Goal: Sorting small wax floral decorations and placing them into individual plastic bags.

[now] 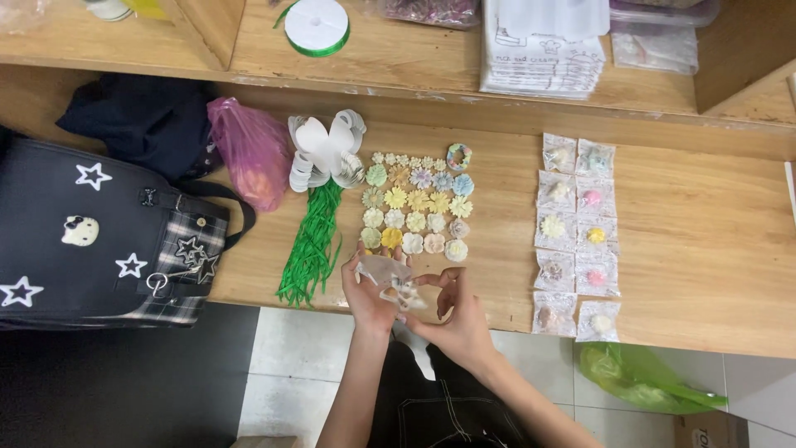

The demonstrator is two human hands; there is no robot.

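- Clear, thin plastic: a small see-through bag (383, 270) is pinched in the left hand (371, 300), thumb and fingers clenched on its lower edge, just above the near rim of the desk (705, 274).
- A pale flower-shaped piece (404, 295) sits between both hands; the right hand (456, 315) grasps it with its fingertips, touching the bag's mouth. Whether the piece is partly inside the bag, I cannot tell.
- Both hands meet over the desk's front edge, forearms coming up from below over dark clothing.
- Just beyond the bag, a loose grid of small flower pieces (414, 207) in cream, yellow, green, blue and pink lies flat on the wood, with a multicoloured ring (458, 156) at its far right corner.
- Left of the grid, a bundle of green ribbon strips (313, 245) runs toward the near edge, and a stack of white flower-shaped cards (326, 151) rests at its far end.
- Right of the grid, well apart, two columns of filled bags (576, 236) lie in rows, each holding one flower.
- Far left: a pink plastic bag (253, 149), then a black bag with white stars (91, 236) and a checked pocket.
- On the raised shelf behind: a reel of green ribbon (317, 25) and a stack of printed white packets (543, 58).
- A green plastic bag (643, 377) lies on the tiled floor below the desk, right.
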